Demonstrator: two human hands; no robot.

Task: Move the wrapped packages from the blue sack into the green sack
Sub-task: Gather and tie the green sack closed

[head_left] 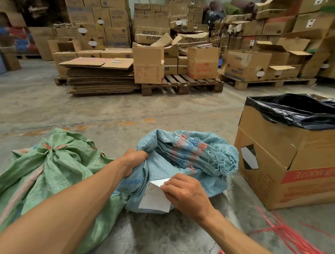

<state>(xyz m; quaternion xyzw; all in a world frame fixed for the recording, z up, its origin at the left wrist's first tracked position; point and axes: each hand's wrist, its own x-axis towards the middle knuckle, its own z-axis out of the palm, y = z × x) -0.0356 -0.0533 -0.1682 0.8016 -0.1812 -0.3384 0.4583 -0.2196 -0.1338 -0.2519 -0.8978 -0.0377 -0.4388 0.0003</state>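
The left hand (133, 160) is clenched on the bunched left rim of the blue sack (186, 164), holding its mouth open. The right hand (187, 194) pinches a folded white paper slip (155, 196) against the sack's near edge. No wrapped packages are visible; the sack's interior is hidden by folds. The woven cloth looks limp, light and frayed, so a gathered fistful probably grips best. Left of the blue sack lies the green sack (46, 170), knotted shut; to the right stands a cardboard box (276, 150) lined with black plastic.

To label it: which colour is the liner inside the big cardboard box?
Black, glossy plastic liner, clearest in the head view.
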